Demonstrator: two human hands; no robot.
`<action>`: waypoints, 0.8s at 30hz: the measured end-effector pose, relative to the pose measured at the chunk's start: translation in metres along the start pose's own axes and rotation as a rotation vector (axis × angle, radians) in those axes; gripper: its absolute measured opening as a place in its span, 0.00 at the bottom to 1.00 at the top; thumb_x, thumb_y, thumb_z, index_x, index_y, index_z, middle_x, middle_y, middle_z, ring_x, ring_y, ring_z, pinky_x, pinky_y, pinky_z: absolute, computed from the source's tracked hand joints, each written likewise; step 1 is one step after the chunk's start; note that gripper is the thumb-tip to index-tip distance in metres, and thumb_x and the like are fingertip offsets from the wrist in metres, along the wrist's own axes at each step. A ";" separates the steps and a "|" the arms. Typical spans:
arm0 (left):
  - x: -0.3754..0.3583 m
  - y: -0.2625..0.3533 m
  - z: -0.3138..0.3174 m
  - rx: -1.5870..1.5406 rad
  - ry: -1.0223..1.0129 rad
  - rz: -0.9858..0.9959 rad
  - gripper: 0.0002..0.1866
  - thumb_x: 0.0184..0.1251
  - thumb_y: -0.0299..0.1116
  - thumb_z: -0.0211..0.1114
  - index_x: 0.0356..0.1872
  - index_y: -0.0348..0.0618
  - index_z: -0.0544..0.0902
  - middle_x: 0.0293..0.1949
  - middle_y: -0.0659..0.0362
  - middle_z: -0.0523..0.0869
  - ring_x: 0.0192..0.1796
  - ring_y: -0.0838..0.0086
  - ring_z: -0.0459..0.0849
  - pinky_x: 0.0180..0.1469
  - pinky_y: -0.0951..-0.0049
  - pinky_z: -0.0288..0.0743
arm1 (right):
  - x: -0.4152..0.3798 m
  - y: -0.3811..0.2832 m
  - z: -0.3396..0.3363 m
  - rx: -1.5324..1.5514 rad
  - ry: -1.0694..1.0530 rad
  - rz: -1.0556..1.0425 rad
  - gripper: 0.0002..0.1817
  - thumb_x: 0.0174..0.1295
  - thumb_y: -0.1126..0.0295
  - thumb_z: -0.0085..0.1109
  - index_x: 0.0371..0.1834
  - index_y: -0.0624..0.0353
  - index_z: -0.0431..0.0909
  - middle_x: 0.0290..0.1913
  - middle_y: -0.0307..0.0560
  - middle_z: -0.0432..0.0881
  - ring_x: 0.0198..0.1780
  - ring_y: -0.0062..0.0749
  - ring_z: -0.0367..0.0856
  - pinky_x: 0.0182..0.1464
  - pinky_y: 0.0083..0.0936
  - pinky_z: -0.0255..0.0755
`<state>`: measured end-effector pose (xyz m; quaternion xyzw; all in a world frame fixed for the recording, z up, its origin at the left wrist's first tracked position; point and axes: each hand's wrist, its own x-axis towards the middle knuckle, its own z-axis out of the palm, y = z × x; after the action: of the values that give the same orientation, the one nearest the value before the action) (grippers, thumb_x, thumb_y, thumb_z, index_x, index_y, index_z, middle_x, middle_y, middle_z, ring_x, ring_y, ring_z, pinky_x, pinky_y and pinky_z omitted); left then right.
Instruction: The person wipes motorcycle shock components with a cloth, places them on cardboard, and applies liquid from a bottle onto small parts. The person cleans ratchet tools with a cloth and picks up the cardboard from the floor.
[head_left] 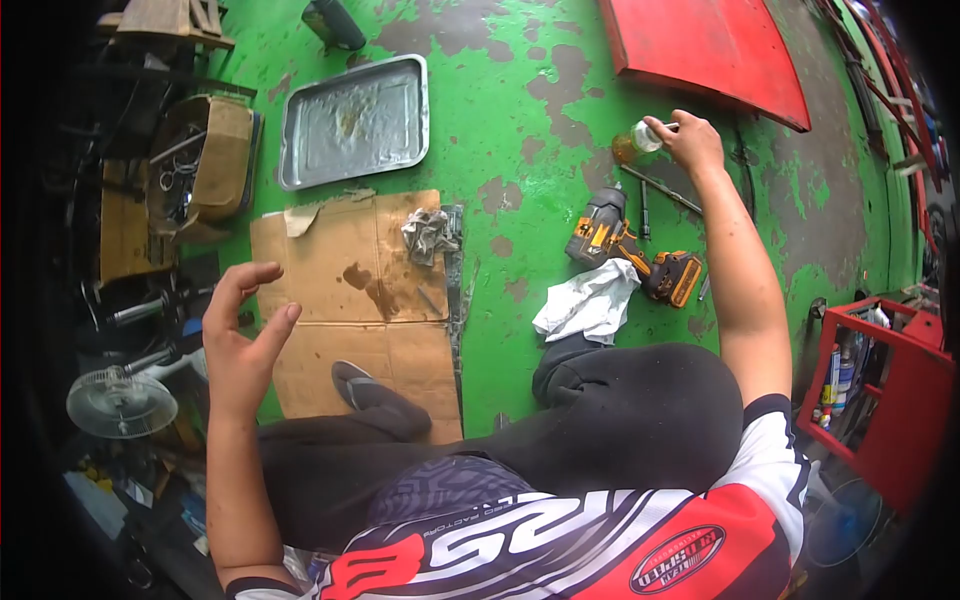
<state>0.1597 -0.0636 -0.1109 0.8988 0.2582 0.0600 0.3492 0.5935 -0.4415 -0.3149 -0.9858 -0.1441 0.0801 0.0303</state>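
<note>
My left hand (248, 335) is raised over the left edge of a flat cardboard sheet (290, 360), thumb and fingers apart with nothing between them. On the far right, my right hand (690, 142) has its thumb and fingers closed at a small clear jar (626, 150) with amber contents and a whitish top. A thin white piece shows between those fingers; I cannot make out what it is. Nearer me lie a black and yellow cordless impact wrench (600, 232), a long metal rod (662, 190) and a white cloth (590, 303).
A wet metal tray (290, 150) lies beyond the cardboard, near a dark bottle (333, 24). On the cardboard is a crumpled rag (428, 235). A red panel (710, 50) lies at back right, a red rack (880, 400) at right, a fan (122, 402) at left.
</note>
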 end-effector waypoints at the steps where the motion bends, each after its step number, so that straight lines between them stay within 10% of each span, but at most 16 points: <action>1: 0.000 -0.001 0.000 0.000 -0.006 -0.004 0.20 0.58 0.27 0.73 0.53 0.37 0.82 0.51 0.57 0.86 0.58 0.68 0.82 0.65 0.66 0.70 | 0.000 -0.002 -0.001 -0.007 -0.009 0.029 0.34 0.56 0.29 0.64 0.43 0.51 0.86 0.40 0.49 0.91 0.46 0.45 0.89 0.51 0.40 0.80; 9: 0.003 -0.002 -0.002 -0.022 -0.020 -0.008 0.20 0.61 0.29 0.72 0.54 0.37 0.82 0.52 0.57 0.85 0.60 0.68 0.82 0.67 0.64 0.68 | -0.008 0.016 0.031 0.273 0.056 -0.081 0.45 0.49 0.47 0.78 0.70 0.47 0.70 0.61 0.49 0.80 0.61 0.42 0.82 0.62 0.39 0.76; 24: 0.003 -0.009 0.006 -0.022 0.014 -0.012 0.22 0.56 0.28 0.73 0.54 0.39 0.82 0.50 0.58 0.87 0.56 0.68 0.83 0.62 0.65 0.70 | -0.001 0.012 0.080 0.523 0.132 -0.044 0.36 0.47 0.58 0.80 0.60 0.54 0.75 0.59 0.53 0.82 0.62 0.48 0.81 0.64 0.39 0.75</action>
<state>0.1602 -0.0595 -0.1214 0.8928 0.2653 0.0671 0.3579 0.5823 -0.4507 -0.3949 -0.9443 -0.1377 0.0497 0.2948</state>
